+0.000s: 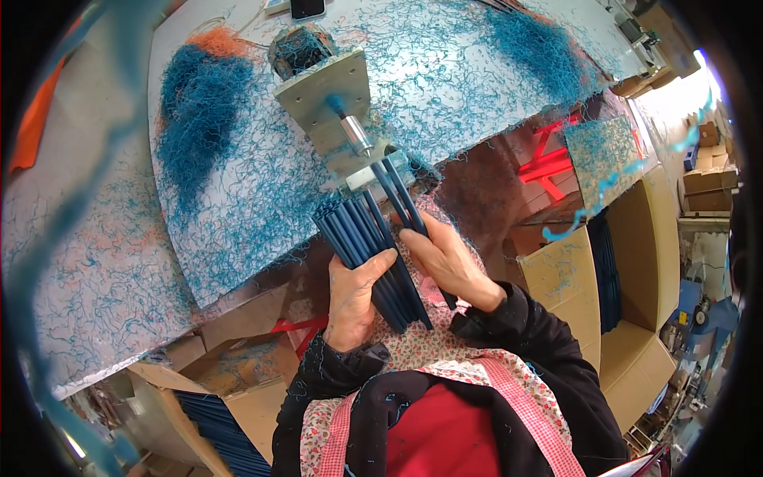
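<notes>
My left hand (354,298) is closed round a bundle of slim dark blue tubes (350,230), its thumb laid across them. My right hand (449,258) grips a couple of similar blue tubes (403,195) beside the bundle. Their far ends reach up to the front of a small bench machine, near its silver cylindrical spindle (355,135). That spindle sticks out of an upright metal plate (314,95). Whether the tube tips touch the machine is hard to make out. The right fingertips are partly hidden behind the tubes.
Blue curly shavings cover the white table (262,258), with a large blue heap (199,111) at left and another heap (536,56) at far right. Open cardboard boxes holding blue tubes (604,270) stand right and lower left. Loose blurred strands hang close to the camera.
</notes>
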The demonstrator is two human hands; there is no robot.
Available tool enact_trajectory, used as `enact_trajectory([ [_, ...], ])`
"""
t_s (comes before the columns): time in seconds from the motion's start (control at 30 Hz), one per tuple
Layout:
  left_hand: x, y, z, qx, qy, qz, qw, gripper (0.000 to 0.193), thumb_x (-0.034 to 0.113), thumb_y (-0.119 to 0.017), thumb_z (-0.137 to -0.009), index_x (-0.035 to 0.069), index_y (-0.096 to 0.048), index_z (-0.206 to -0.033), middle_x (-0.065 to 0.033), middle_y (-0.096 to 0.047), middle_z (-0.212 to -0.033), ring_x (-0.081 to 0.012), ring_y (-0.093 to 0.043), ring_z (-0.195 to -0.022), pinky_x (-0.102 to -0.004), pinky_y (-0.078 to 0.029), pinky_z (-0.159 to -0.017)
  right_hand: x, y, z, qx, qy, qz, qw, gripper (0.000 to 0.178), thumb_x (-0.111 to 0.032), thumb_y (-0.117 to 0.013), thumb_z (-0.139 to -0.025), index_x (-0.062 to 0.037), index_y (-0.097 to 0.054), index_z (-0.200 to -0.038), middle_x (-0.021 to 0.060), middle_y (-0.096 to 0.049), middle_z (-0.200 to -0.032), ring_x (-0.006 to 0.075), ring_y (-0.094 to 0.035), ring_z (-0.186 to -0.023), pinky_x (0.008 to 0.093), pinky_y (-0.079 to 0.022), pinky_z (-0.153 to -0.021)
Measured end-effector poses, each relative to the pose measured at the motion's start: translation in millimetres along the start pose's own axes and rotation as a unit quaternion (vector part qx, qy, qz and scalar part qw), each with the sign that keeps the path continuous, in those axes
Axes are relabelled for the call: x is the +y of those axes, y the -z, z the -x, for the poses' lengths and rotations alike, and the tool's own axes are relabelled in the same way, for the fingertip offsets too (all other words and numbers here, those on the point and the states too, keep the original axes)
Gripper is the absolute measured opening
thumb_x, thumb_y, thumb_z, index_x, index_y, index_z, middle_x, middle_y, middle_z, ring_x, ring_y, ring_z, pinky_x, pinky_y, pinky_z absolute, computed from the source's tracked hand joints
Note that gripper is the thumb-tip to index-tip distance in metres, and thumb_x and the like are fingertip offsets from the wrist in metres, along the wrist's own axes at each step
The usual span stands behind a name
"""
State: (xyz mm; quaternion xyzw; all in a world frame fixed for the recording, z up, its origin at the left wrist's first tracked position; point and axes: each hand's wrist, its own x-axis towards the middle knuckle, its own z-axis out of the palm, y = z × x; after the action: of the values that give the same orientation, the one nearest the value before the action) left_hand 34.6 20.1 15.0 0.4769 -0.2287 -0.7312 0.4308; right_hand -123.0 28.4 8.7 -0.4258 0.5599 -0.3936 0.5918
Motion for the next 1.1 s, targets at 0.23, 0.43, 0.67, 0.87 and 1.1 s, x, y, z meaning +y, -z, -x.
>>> enact_trajectory([
  [0.23, 2, -1, -11, 0.010, -0.046, -0.036, 0.998, 0.025, 0.000, -0.072, -0.078, 0.001, -0.064, -0.102, -0.0051, -0.067, -0.093, -0.0135, -0.065, -0.081, -0.0271, -0.053, -0.075, -1, 9, -10, -0.005, 0.009, -0.001, 1.000, 0.026, -0.019, -0.054, -0.094, 0.0000, -0.055, -0.111, 0.0078, -0.055, -0.066, 0.0144, -0.051, -0.057, 0.0333, -0.043, -0.054],
  [0.43, -2, -15, -23, 0.010, -0.063, 0.025, 0.998, 0.023, -0.001, -0.073, -0.078, 0.001, -0.063, -0.098, -0.0055, -0.067, -0.086, -0.0142, -0.066, -0.073, -0.0261, -0.055, -0.066, 6, -9, 34, 0.025, 0.031, 0.029, 0.999, 0.046, -0.015, -0.067, -0.085, -0.0020, -0.051, -0.126, 0.0102, -0.066, -0.074, 0.0136, -0.063, -0.064, 0.0311, -0.050, -0.058],
  [0.67, -3, -15, -21, -0.006, -0.028, 0.017, 0.999, 0.025, 0.007, -0.078, -0.079, 0.000, -0.062, -0.097, -0.0066, -0.067, -0.089, -0.0158, -0.066, -0.074, -0.0282, -0.056, -0.068, 9, 0, 13, 0.055, 0.026, -0.034, 0.998, 0.037, -0.014, -0.061, -0.090, -0.0022, -0.053, -0.124, 0.0065, -0.062, -0.075, 0.0104, -0.058, -0.065, 0.0291, -0.048, -0.059],
  [0.87, -2, -10, -10, 0.002, -0.039, -0.008, 0.999, 0.028, 0.009, -0.078, -0.079, 0.001, -0.061, -0.100, -0.0049, -0.066, -0.089, -0.0143, -0.065, -0.074, -0.0279, -0.055, -0.071, 1, 2, 23, 0.043, 0.027, -0.026, 0.998, 0.035, -0.014, -0.060, -0.091, -0.0017, -0.053, -0.123, 0.0040, -0.060, -0.078, 0.0086, -0.054, -0.066, 0.0276, -0.046, -0.058],
  [1.1, 0, -10, -9, -0.015, -0.039, -0.042, 0.998, 0.025, 0.009, -0.077, -0.080, 0.002, -0.063, -0.099, -0.0041, -0.066, -0.089, -0.0119, -0.064, -0.077, -0.0256, -0.053, -0.073, 4, 3, 22, 0.040, 0.004, 0.006, 0.999, 0.039, -0.016, -0.060, -0.091, -0.0009, -0.052, -0.125, 0.0081, -0.064, -0.083, 0.0136, -0.058, -0.072, 0.0334, -0.048, -0.065],
])
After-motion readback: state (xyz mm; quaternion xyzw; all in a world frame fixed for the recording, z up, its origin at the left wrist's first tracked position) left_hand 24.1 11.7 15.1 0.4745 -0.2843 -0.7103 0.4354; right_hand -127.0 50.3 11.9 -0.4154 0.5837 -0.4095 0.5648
